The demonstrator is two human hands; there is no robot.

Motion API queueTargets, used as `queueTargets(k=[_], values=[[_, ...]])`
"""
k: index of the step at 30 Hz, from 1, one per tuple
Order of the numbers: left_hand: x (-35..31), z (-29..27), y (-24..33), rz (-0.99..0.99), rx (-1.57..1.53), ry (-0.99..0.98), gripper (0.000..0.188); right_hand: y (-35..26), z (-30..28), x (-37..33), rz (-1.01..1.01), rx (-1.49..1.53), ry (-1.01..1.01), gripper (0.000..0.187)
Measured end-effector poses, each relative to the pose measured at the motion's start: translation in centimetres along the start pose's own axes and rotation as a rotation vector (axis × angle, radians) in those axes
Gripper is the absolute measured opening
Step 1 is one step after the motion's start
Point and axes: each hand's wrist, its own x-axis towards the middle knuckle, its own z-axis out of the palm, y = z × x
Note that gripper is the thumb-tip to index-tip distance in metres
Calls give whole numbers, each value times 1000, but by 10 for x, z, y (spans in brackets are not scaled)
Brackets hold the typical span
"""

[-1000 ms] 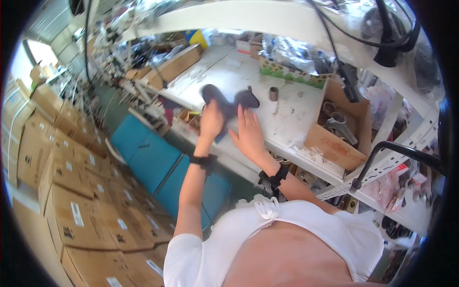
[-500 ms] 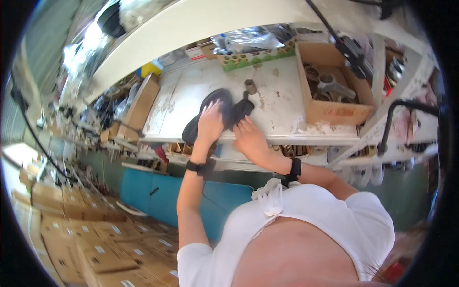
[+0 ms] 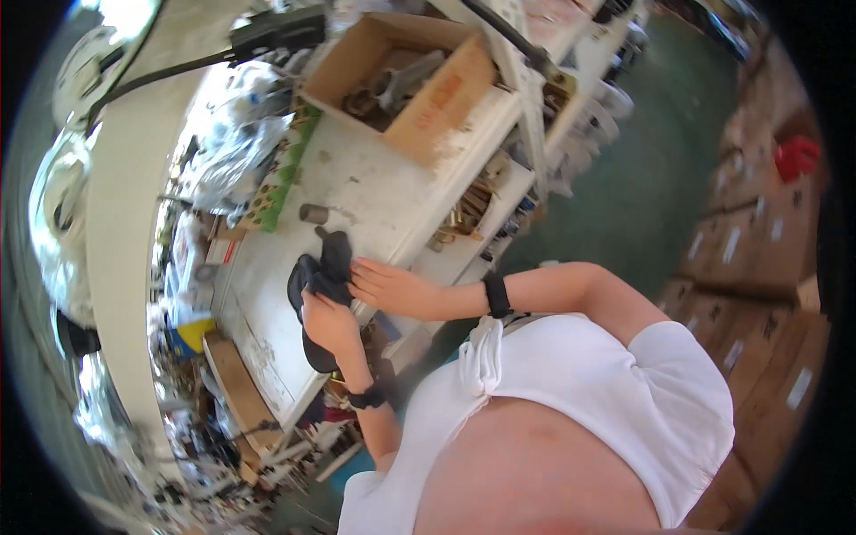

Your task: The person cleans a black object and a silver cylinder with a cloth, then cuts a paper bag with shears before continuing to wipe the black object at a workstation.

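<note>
A black, soft-looking thing with a rounded pad and a narrower folded part [image 3: 335, 257] lies between my hands at the front edge of the white worktop [image 3: 374, 189]. My left hand [image 3: 330, 323] closes round its near side, fingers curled over the black material. From the right, my right hand [image 3: 385, 287] pinches the folded part with its fingertips, the fingers lying close together. The exact kind of the black thing cannot be made out. Just beyond it, a small grey metal cylinder [image 3: 314, 213] lies on the worktop, apart from both hands.
An open cardboard box [image 3: 446, 111] with metal parts stands at the worktop's far end. Clear plastic bags [image 3: 234, 160] lie along the back near a green-patterned box [image 3: 283, 174]. Below is a shelf with small parts [image 3: 468, 209]. Stacked cartons [image 3: 749, 241] stand at the right.
The view has swung to the right, so the worktop now runs diagonally. My left hand has moved from lying on the black pad to gripping close beside my right hand, and the folded part sits higher.
</note>
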Motion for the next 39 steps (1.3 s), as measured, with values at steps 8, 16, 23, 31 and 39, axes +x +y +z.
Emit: queueTargets(k=[8,16,23,31,39], values=[[-10,-3,-7,-44,42,83,25,-10,6,5,9,-73,145,39],[-11,-3,-7,-39,185,91,29,-10,10,11,8,-191,227,26],[-33,12,-45,35,349,433,31,-32,41,18,67,69,488,21],[-15,22,-67,129,300,1128,32,-37,44,43,193,-71,959,18],[-9,30,-53,336,193,1155,36,-3,53,49,48,-209,985,8]])
